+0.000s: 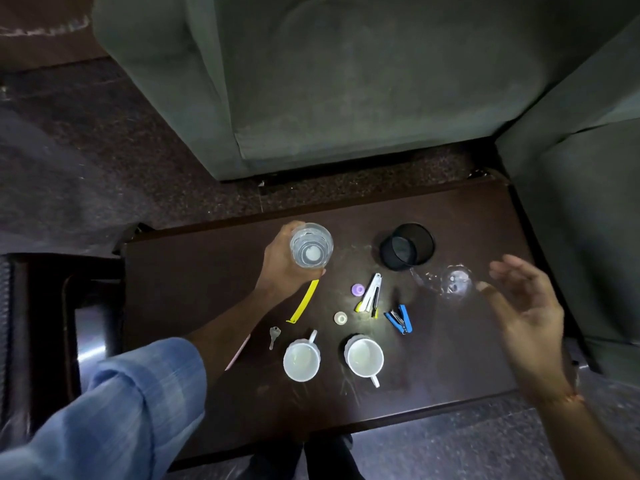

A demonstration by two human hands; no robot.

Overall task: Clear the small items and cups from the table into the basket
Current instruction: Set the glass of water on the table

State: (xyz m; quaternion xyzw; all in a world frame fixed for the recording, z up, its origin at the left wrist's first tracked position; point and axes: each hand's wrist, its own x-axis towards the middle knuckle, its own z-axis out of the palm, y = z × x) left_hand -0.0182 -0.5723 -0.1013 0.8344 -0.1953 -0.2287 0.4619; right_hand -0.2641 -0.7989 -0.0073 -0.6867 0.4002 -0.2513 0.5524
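My left hand (282, 263) is wrapped around a clear drinking glass (311, 245) near the far side of the dark table (194, 282). My right hand (523, 303) hovers open, fingers spread, just right of a second clear glass (457, 280). Two white cups (301, 360) (365, 356) stand near the front. Between them and the glasses lie a yellow strip (304, 301), a key (273, 336), a purple cap (357, 289), a small white ring (340, 318), a white and yellow clip (370, 294) and a blue staple remover (400, 318). A black mesh basket (407, 245) stands at the back.
A grey-green sofa (346, 81) fills the space behind the table and its right side. A dark stool or chair with a shiny seat (88, 341) sits at the left. A pink pencil-like stick (239, 351) lies partly under my left forearm.
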